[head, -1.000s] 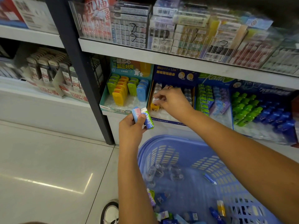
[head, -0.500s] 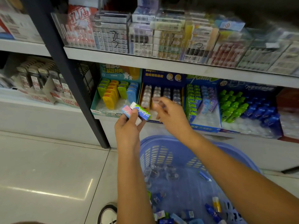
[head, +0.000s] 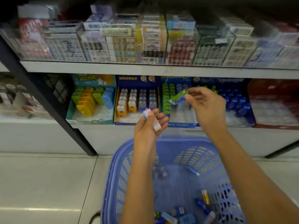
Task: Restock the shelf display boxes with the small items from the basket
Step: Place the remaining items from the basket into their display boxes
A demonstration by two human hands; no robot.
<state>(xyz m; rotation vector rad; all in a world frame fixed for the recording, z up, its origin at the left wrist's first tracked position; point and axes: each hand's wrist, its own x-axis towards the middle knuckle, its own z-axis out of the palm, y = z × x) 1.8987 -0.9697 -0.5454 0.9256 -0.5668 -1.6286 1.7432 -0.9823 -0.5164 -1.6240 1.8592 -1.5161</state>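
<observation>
The right grip [head: 207,109] pinches a green pack [head: 177,99] by one end between thumb and fingertips. The pack juts out to the left of the grip, tilted, in front of the green rows in the third box [head: 182,125] on the lower shelf [head: 103,126]. The left grip [head: 148,126], lower and further left, curls around a pink pack [head: 146,112]; the pack's ends show above and below the thumb, in front of the second box [head: 124,123]. Under both arms sits the blue basket [head: 111,175], with loose packs [head: 169,217] at its near end.
</observation>
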